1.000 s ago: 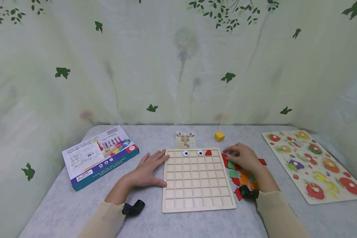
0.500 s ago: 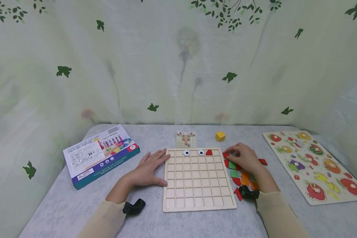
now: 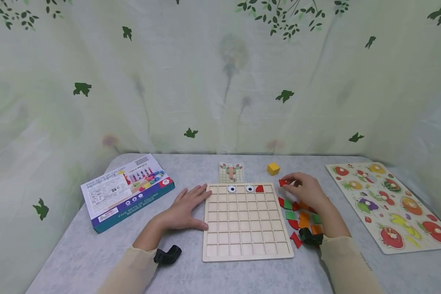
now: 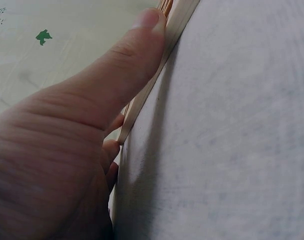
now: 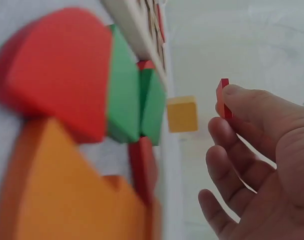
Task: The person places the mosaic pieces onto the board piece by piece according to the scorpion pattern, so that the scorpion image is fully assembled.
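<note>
My right hand (image 3: pixel 306 192) pinches a small red piece (image 5: pixel 223 99) between thumb and index finger, just off the top right corner of a wooden grid board (image 3: pixel 245 226). On the board's top row lie two eye pieces (image 3: pixel 232 189) and a red quarter-round piece (image 3: pixel 259 188). My left hand (image 3: pixel 183 210) lies spread with straight fingers against the board's left edge; its thumb (image 4: pixel 146 40) touches the rim in the left wrist view. Below the right hand are loose pieces, among them a green one (image 3: pixel 290 215) and an orange one (image 5: pixel 56 195), partly hidden by the wrist.
Behind the board lies a small pattern card (image 3: pixel 231 172). A yellow cube (image 3: pixel 273 168) stands to the card's right. A flat box (image 3: pixel 126 192) is at the left, a fruit puzzle board (image 3: pixel 391 208) at the right. A printed curtain (image 3: pixel 206 81) hangs behind the table.
The right hand has lifted the red piece up from the loose pieces, moving slightly away from me and to the right. The left hand stays at the board's edge.
</note>
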Demonstrator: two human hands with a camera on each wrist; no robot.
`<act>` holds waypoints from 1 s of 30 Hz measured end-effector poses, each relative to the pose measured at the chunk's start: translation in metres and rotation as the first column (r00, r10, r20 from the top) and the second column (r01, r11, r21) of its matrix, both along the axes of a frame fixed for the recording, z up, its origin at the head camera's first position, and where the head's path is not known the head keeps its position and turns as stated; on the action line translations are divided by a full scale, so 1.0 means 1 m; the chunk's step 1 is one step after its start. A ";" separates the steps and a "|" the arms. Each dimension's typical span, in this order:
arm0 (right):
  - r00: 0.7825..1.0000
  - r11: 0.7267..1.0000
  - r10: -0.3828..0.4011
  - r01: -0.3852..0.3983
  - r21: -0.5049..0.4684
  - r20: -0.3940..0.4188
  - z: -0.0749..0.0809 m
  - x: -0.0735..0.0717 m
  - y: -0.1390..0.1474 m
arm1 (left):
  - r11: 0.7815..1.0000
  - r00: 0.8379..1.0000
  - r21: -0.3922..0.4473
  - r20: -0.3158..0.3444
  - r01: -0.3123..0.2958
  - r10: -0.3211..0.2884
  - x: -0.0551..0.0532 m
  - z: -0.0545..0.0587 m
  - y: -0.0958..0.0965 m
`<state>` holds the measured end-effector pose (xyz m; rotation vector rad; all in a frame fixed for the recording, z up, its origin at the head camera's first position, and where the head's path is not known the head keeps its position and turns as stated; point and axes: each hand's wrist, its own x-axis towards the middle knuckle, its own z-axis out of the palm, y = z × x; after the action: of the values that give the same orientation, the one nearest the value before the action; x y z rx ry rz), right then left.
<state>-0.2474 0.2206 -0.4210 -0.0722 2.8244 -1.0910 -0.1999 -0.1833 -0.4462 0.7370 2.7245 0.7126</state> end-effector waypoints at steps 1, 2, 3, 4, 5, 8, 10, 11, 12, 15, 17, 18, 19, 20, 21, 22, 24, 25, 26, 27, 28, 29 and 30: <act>1.000 1.000 0.001 -0.001 -0.004 -0.002 0.002 0.001 -0.001 | 1.000 1.000 0.000 0.004 -0.001 0.001 0.000 0.000 0.001; 1.000 1.000 0.002 -0.002 -0.006 -0.004 0.005 0.001 -0.001 | 1.000 1.000 -0.005 0.007 -0.003 0.003 -0.001 -0.001 0.001; 1.000 1.000 0.005 -0.005 -0.007 -0.009 0.007 0.002 -0.002 | 1.000 1.000 -0.010 0.012 -0.006 0.007 -0.001 -0.001 0.001; 1.000 1.000 0.011 -0.011 -0.008 -0.016 0.009 0.002 -0.003 | 1.000 1.000 -0.006 0.010 -0.006 0.006 -0.001 -0.001 0.001; 0.999 1.000 0.019 -0.020 -0.009 -0.027 0.010 0.002 -0.005 | 1.000 1.000 -0.011 0.013 -0.010 0.010 -0.001 -0.001 0.002; 0.997 0.999 0.044 -0.045 -0.015 -0.064 0.017 0.002 -0.010 | 1.000 1.000 -0.006 0.005 -0.006 0.006 -0.002 -0.001 0.001; 0.994 0.997 0.068 -0.070 -0.015 -0.090 0.021 0.002 -0.015 | 1.000 1.000 -0.001 0.002 -0.004 0.004 -0.002 -0.001 0.001; 0.991 0.996 0.084 -0.086 -0.016 -0.104 0.023 0.001 -0.017 | 1.000 1.000 -0.003 0.005 -0.005 0.005 -0.002 -0.001 0.001; 0.988 0.995 0.098 -0.101 -0.017 -0.115 0.024 0.001 -0.020 | 1.000 1.000 -0.003 0.006 -0.003 0.003 -0.002 0.000 0.001; 0.980 0.989 0.137 -0.143 -0.034 -0.144 0.029 0.000 -0.030 | 1.000 1.000 0.000 0.007 -0.002 0.002 -0.002 0.000 0.000; 0.975 0.985 0.158 -0.167 -0.050 -0.156 0.032 -0.001 -0.038 | 1.000 1.000 0.001 0.008 -0.003 0.003 -0.001 0.000 0.000; 0.975 0.983 0.162 -0.173 -0.058 -0.155 0.033 -0.002 -0.043 | 1.000 1.000 -0.002 0.008 -0.004 0.004 -0.001 0.000 0.000; 0.974 0.982 0.167 -0.179 -0.065 -0.153 0.034 -0.003 -0.049 | 1.000 1.000 0.002 0.003 -0.002 0.002 -0.001 0.000 0.000; 0.974 0.981 0.169 -0.181 -0.070 -0.149 0.035 -0.003 -0.054 | 1.000 1.000 0.000 0.003 -0.002 0.002 -0.001 0.000 0.000; 0.974 0.980 0.175 -0.186 -0.069 -0.146 0.035 -0.004 -0.060 | 1.000 1.000 0.001 0.003 -0.001 0.001 -0.001 0.000 -0.001; 0.974 0.979 0.180 -0.191 -0.070 -0.141 0.036 -0.004 -0.065 | 1.000 1.000 -0.001 0.008 -0.003 0.003 0.000 0.001 -0.001; 0.972 0.977 0.191 -0.202 -0.070 -0.139 0.036 -0.005 -0.076 | 1.000 1.000 0.005 0.003 0.001 -0.001 0.000 0.001 -0.001; 0.969 0.975 0.200 -0.211 -0.071 -0.143 0.036 -0.005 -0.081 | 1.000 1.000 0.010 0.000 0.004 -0.004 -0.001 0.001 -0.001; 0.968 0.973 0.207 -0.219 -0.073 -0.144 0.036 -0.006 -0.086 | 1.000 1.000 0.010 0.000 0.004 -0.004 -0.001 0.001 -0.001; 0.966 0.971 0.213 -0.226 -0.076 -0.143 0.035 -0.007 -0.091 | 1.000 1.000 0.012 -0.004 0.007 -0.007 -0.001 0.001 -0.001; 0.965 0.968 0.222 -0.236 -0.084 -0.142 0.033 -0.007 -0.095 | 1.000 1.000 0.015 -0.009 0.010 -0.009 -0.001 0.000 0.000; 0.962 0.966 0.232 -0.245 -0.085 -0.143 0.032 -0.008 -0.099 | 1.000 1.000 0.014 -0.011 0.010 -0.010 -0.001 0.000 0.000; 0.959 0.962 0.245 -0.259 -0.082 -0.145 0.030 -0.009 -0.103 | 1.000 1.000 0.012 -0.009 0.010 -0.010 -0.001 0.000 0.001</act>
<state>-0.2564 0.1175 -0.3907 -0.5185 2.7692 -1.2068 -0.2013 -0.1828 -0.4464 0.7579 2.7251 0.7252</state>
